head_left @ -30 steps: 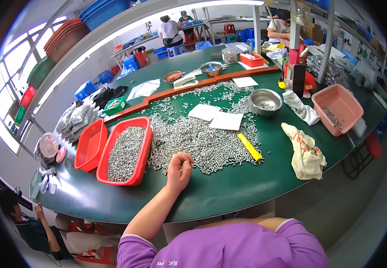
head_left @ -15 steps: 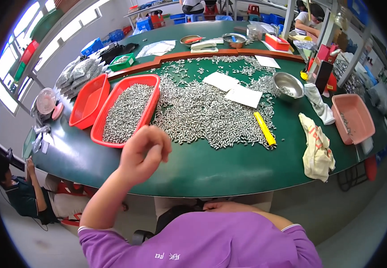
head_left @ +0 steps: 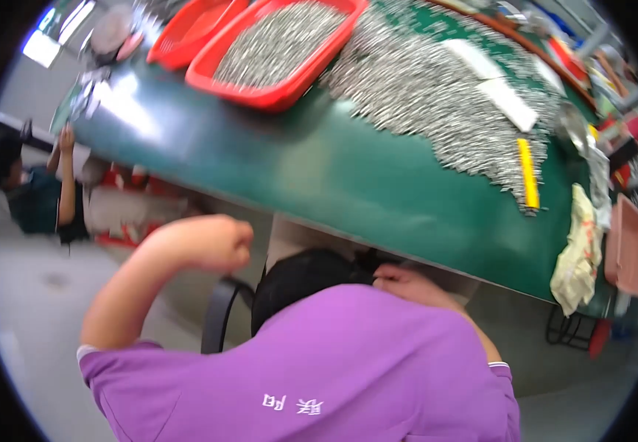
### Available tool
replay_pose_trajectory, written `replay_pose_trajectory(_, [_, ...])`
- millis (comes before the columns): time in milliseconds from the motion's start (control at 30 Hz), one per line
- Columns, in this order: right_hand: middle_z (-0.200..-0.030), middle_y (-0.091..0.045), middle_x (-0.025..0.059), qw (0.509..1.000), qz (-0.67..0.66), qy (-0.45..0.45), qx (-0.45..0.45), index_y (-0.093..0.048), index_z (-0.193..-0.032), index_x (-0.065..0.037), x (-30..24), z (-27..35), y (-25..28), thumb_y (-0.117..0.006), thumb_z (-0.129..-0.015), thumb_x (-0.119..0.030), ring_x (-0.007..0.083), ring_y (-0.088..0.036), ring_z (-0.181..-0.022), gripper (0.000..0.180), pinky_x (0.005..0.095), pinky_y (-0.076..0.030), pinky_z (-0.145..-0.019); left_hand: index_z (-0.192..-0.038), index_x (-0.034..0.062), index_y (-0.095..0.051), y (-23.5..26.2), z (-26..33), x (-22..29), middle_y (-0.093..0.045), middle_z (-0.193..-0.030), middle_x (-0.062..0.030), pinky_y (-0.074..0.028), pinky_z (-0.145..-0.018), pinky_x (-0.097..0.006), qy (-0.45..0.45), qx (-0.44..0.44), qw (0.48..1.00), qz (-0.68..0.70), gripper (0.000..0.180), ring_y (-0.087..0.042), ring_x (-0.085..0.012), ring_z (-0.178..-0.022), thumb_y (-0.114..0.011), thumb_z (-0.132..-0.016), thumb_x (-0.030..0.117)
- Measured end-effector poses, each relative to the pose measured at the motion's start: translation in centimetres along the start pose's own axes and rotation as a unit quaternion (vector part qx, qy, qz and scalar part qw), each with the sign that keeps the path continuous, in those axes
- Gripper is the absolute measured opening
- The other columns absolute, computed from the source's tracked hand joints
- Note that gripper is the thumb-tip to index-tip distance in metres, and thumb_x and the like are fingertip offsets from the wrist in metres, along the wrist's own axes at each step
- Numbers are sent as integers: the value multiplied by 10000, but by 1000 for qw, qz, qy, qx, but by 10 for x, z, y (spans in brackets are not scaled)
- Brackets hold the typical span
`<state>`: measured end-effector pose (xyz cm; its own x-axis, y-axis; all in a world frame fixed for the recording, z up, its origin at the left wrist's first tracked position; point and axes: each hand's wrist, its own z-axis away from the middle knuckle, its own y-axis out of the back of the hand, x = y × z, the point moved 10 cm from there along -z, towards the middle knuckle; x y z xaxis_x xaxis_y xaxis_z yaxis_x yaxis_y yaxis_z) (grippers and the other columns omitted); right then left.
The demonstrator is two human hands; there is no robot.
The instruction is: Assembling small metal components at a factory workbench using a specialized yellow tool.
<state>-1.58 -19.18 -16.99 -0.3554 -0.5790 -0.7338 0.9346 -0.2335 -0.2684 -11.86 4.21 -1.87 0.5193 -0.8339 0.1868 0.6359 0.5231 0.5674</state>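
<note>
Beyond and right of the clenched left hand (head_left: 225, 245), small shiny metal pieces (head_left: 422, 96) lie heaped on the smooth green table (head_left: 289, 162), while the right hand's (head_left: 401, 283) grip I cannot tell.

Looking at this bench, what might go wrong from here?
The pale yellow cloth lies at the edge of the green table, so a nudge might send it down. The red basket is full of small metal pieces, so a bump could spill some. The loose pile beside the basket may scatter if knocked.
</note>
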Motion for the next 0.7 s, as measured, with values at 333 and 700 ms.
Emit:
replay_pose_trajectory(333, [-744, -470, -76, 998, -59, -30, 11, -543, -868, -106, 9, 1, -4, -565, -939, -189, 7, -430, -698, 112, 196, -367, -616, -1122, 5, -597, -112, -45, -68, -655, -1066, -154, -466, -860, -362, 30, -98, 981, 167, 401, -624, -257, -999, -455, -884, 294])
replay_pose_trajectory(700, [-757, -476, -64, 998, -24, -51, 37, -537, -872, -94, 12, 6, -4, -576, -926, -144, 10, -443, -712, 83, 194, -373, -633, -1170, 29, -585, -102, -68, -64, -634, -1150, -114, -474, -883, -360, 19, -88, 945, 314, 418, -613, -249, -989, -450, -898, 316])
